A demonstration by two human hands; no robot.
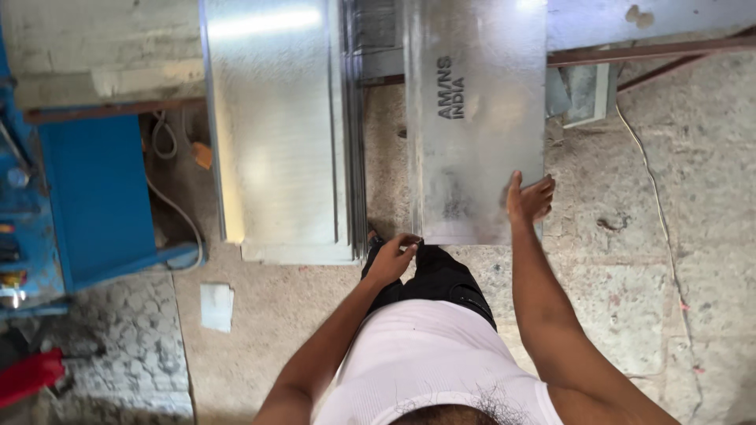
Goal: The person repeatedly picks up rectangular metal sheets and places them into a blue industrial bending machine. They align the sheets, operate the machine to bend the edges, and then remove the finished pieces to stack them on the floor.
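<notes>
Pinching the near corner of a shiny metal sheet, your left hand curls its fingers tight on the edge. Your right hand lies flat on top of the same sheet near its right edge, fingers spread out, not gripping. The sheet hangs in front of your legs, above the stone floor. Just to its left sits a stack of more sheets. Farther left stands a blue machine. A small white paper lies on the floor.
</notes>
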